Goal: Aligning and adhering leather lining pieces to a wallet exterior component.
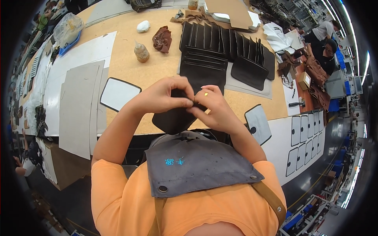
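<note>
My left hand [173, 94] and my right hand [214, 108] meet above the table's near edge, fingertips pinched close together. Between and below them is a black leather piece [173, 121] with rounded corners. Both hands appear to grip its upper part; my fingers hide the exact spot. Just beyond my hands lies a black leather panel with card slots [202, 74]. A row of black leather pieces [208, 37] overlaps behind it. To the right of the row, a rounded black leather piece [250, 72] rests on grey board.
White panels with dark edges lie left [119, 94] and right [258, 125] of me. Farther back are a glue bottle [141, 52], crumpled brown leather [162, 39] and a white wad [143, 26]. Grey boards [78, 106] overhang the left edge. A co-worker [323, 55] is at the right.
</note>
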Demonstrator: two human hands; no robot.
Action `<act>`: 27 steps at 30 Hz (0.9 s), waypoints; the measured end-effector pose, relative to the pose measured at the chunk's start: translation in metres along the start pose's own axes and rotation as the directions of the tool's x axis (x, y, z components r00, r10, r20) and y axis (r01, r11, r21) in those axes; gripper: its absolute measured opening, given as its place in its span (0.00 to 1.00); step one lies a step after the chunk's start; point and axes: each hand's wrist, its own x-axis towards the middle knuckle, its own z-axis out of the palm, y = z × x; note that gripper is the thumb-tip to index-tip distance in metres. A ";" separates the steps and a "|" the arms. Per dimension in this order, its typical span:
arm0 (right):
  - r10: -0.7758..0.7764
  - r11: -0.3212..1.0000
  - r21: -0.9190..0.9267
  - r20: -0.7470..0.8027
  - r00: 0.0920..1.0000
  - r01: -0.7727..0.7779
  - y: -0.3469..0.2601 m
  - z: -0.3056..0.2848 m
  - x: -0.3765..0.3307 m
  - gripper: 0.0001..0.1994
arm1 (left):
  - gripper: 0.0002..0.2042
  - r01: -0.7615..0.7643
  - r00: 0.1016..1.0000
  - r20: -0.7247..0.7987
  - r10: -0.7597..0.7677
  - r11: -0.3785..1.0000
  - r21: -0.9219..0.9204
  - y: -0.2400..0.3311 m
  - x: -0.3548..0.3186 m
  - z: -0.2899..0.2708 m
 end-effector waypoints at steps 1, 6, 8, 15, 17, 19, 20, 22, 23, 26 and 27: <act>-0.008 1.000 -0.006 -0.002 1.000 0.008 0.004 0.001 0.000 0.11 | 0.12 -0.006 1.000 -0.005 0.006 1.000 0.006 0.001 -0.001 -0.002; 0.565 0.534 0.845 -0.335 0.754 -0.025 0.041 -0.007 -0.019 0.10 | 0.36 0.021 0.893 -0.446 0.066 0.982 0.187 -0.011 -0.027 -0.033; 0.585 0.483 0.871 -0.396 0.707 0.088 0.054 -0.003 -0.026 0.12 | 0.39 0.079 0.850 -0.527 -0.012 0.991 0.106 -0.024 -0.039 -0.032; 0.687 0.129 0.949 -0.293 0.665 0.286 0.063 0.040 -0.043 0.17 | 0.17 0.054 0.746 -0.631 -0.213 0.964 -0.261 -0.018 -0.045 0.005; 0.579 0.095 0.995 -0.065 0.813 0.012 0.079 0.057 -0.061 0.18 | 0.11 0.135 0.706 -0.652 -0.277 0.956 -0.260 -0.011 -0.051 0.001; 0.511 0.218 0.906 0.211 0.833 -0.363 0.085 0.056 -0.071 0.19 | 0.07 0.064 0.779 -0.606 -0.160 0.982 -0.176 -0.006 -0.061 0.003; 0.470 0.363 0.668 0.470 0.747 -0.649 0.089 0.056 -0.075 0.19 | 0.10 0.037 0.801 -0.591 -0.091 0.994 -0.102 -0.005 -0.064 0.005; 0.532 0.700 0.480 0.145 0.834 -0.529 0.092 0.063 -0.072 0.27 | 0.12 0.121 0.841 -0.531 -0.104 0.993 -0.002 0.012 -0.071 0.003; 0.436 0.805 0.490 -0.107 0.893 -0.334 0.082 0.060 -0.060 0.30 | 0.14 0.174 0.877 -0.469 -0.102 0.978 0.112 0.018 -0.076 0.002; 0.434 0.879 0.334 -0.261 0.862 -0.341 0.061 0.042 -0.027 0.35 | 0.18 0.185 0.869 -0.477 -0.130 0.980 0.069 0.017 -0.095 0.003; 0.420 0.895 0.309 -0.335 0.844 -0.322 0.058 0.039 -0.019 0.35 | 0.19 0.150 0.873 -0.477 -0.104 0.987 0.059 0.017 -0.098 0.003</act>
